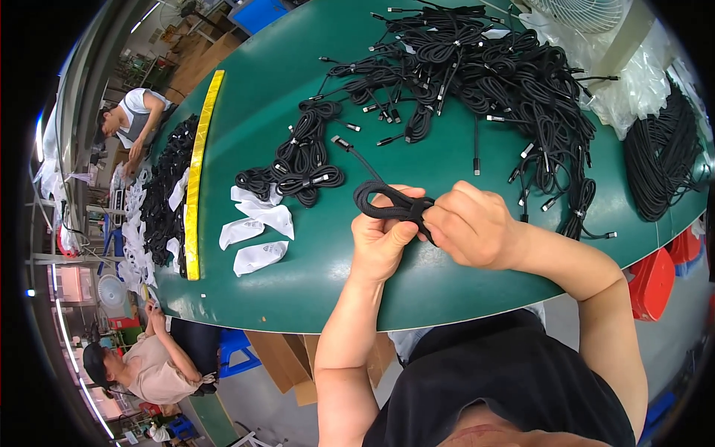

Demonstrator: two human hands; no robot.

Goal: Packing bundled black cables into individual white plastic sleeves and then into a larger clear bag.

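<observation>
While hands (432,223) coil cable (383,200), white packets (257,223) (left) wait.

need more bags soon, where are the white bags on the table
In the head view the white bags lie on the green table, left of both hands, between the yellow strip and the coiled cables.

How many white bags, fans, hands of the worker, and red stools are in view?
White bags lying flat on the green table: 4
Fans (one at top right, one at lower left): 2
Hands, left and right, both on one coiled cable: 2
Red stools: 1
Total: 9
</observation>
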